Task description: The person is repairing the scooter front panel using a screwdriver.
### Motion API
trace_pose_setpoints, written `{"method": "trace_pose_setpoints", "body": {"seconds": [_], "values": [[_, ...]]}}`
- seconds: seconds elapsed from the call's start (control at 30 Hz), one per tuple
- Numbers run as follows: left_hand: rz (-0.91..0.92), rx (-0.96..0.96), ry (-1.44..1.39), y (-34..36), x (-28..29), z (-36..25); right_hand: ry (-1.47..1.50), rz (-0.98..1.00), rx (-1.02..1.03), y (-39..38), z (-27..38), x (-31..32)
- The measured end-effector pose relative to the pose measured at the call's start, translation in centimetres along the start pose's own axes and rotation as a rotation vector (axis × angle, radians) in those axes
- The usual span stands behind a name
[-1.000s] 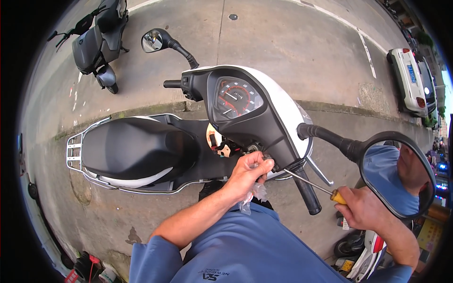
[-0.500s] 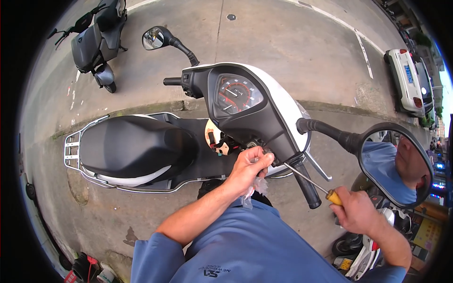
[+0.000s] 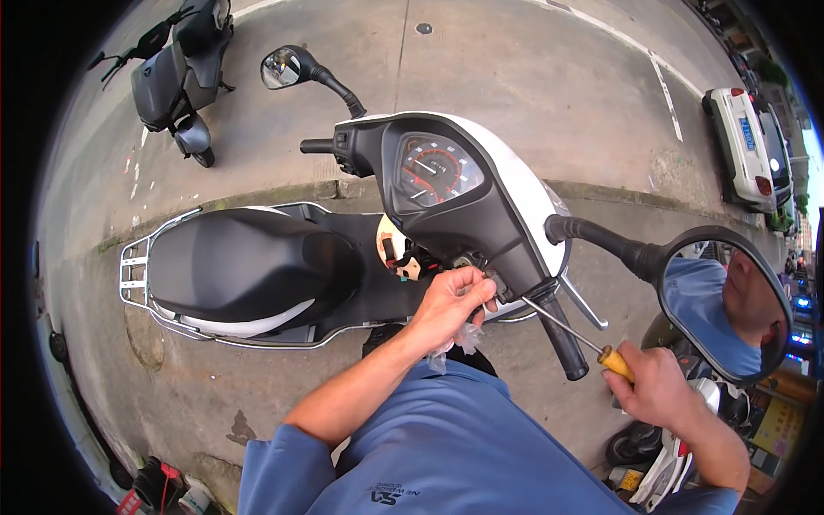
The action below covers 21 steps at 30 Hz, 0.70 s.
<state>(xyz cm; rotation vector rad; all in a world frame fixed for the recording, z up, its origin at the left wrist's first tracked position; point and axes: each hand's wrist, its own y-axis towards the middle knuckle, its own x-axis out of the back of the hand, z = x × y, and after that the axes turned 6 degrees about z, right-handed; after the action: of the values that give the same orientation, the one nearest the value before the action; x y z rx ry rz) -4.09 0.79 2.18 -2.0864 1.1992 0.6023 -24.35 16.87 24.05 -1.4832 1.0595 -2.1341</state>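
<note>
The scooter (image 3: pixel 343 257) stands across both hands, its handlebar housing (image 3: pixel 481 223) just above the left hand (image 3: pixel 451 305): heavy, rigid, and unlikely to shift under tool pressure. The right-side grip (image 3: pixel 562 339) slants down between the two hands. The right hand (image 3: pixel 657 390) is clenched round the yellow handle of a long screwdriver (image 3: pixel 571 330), whose thin steel shaft runs up-left to the housing's underside beside the left fingertips; it looks light and stiff, best gripped at the handle since the shaft is slick. The left hand pinches a small dark part (image 3: pixel 491 279) there, with crumpled clear plastic (image 3: pixel 463 339) tucked under the palm, soft and slippery.
</note>
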Motion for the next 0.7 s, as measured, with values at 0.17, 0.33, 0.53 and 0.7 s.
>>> {"method": "trace_pose_setpoints", "body": {"seconds": [0.17, 0.33, 0.53, 0.7], "values": [[0.006, 0.116, 0.209, -0.1, 0.0, -1.8, -0.072, -0.010, 0.032, 1.0, -1.4, 0.5], [0.038, 0.188, 0.246, -0.1, 0.3, -3.1, -0.067, 0.012, 0.047, 1.9, -2.0, 0.6], [0.083, 0.148, 0.110, 0.4, 0.5, -2.1, -0.065, 0.036, 0.034, 2.5, -2.2, 0.7], [0.052, 0.067, -0.041, 0.1, 0.0, -0.7, -0.054, 0.014, 0.052, 2.9, -2.9, -0.2]]}}
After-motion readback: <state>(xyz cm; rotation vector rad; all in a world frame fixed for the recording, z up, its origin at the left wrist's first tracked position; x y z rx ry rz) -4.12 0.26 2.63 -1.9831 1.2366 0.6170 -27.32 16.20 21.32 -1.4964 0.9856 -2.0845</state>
